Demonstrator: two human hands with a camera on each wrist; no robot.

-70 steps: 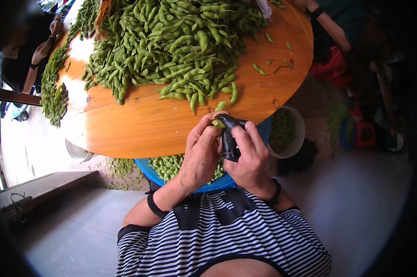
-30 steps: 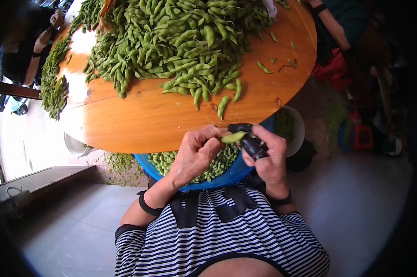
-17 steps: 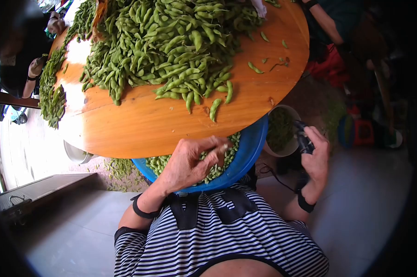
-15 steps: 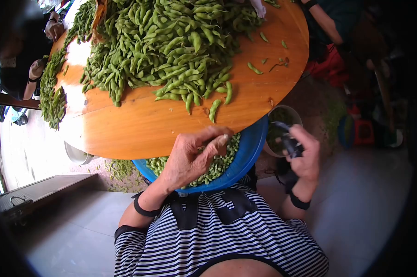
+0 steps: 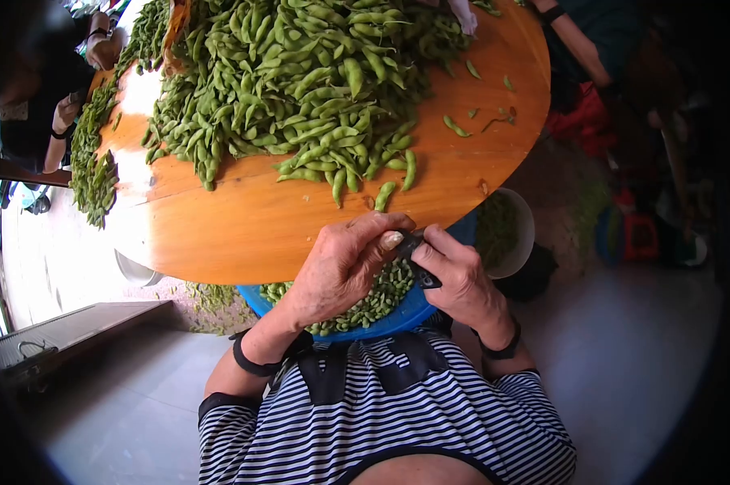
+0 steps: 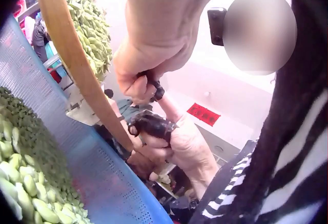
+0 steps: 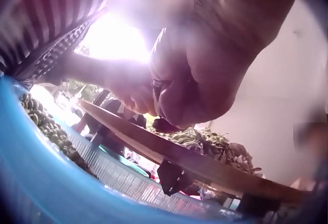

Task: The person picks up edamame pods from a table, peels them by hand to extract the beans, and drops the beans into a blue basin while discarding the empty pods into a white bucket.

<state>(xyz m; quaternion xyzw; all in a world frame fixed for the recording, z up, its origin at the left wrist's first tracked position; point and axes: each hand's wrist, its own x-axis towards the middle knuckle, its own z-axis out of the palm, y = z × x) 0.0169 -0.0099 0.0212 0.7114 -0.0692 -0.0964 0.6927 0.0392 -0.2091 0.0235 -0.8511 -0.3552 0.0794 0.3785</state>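
In the head view my left hand (image 5: 341, 263), fingers bent, is above the blue basket (image 5: 260, 301) at the table's near edge. My right hand (image 5: 462, 279) meets it there, the fingertips close together. Its thumb and forefinger wear black coverings (image 6: 154, 126); in the left wrist view the forefinger's covering is against the left fingers. What lies between the fingertips is hidden, and I cannot tell whether either hand holds anything. One green soybean pod (image 5: 385, 194) lies on the table just beyond the left fingers. Shelled green beans (image 5: 365, 307) fill the basket's bottom below both hands.
A large heap of soybean pods (image 5: 300, 89) covers the middle of the round wooden table (image 5: 244, 230). A white bucket (image 5: 527, 230) with green husks stands at the right. Other people's hands (image 5: 64, 113) work across the table. Husks (image 5: 219, 303) litter the floor.
A pod held between both hands is gone from view. The right hand swung out over the white bucket and came back to the left hand, which stayed above the basket.
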